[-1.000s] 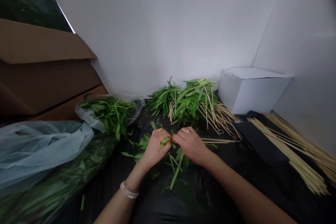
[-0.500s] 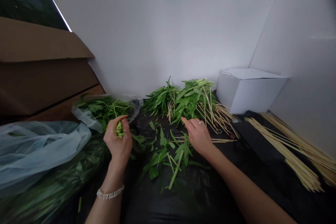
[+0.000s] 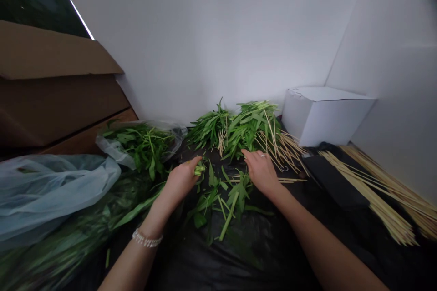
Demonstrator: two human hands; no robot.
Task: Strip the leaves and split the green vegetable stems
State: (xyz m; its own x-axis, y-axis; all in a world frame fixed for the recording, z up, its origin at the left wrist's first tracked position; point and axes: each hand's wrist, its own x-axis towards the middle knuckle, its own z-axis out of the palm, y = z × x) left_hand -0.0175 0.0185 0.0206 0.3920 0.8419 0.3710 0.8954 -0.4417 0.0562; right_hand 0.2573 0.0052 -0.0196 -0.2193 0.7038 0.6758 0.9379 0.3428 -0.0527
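Note:
My left hand (image 3: 182,179) is closed around a bunch of leafy greens (image 3: 200,168), the pale stem ends poking out past the thumb toward the right. The bunch's long leaves trail back under my wrist to the lower left. Palm down, my right hand (image 3: 261,168) has its fingers loosely stretched and nothing visible in them; its thumb is hidden. Just beyond it lie a heap of greens (image 3: 251,125) and a fan of thin sticks (image 3: 285,148). Between my hands, loose leaves and a thick cut stem (image 3: 229,218) are scattered on black plastic (image 3: 205,263).
At left are an open plastic bag of greens (image 3: 143,141), a bluish plastic bag (image 3: 58,191) and a cardboard box (image 3: 58,104). A white box (image 3: 327,113) stands back right. Long sticks (image 3: 382,213) and a flat black object (image 3: 336,182) lie at right.
My left hand has moved right and turned, so the stem ends now point rightward instead of toward me. My right hand has shifted slightly to the right.

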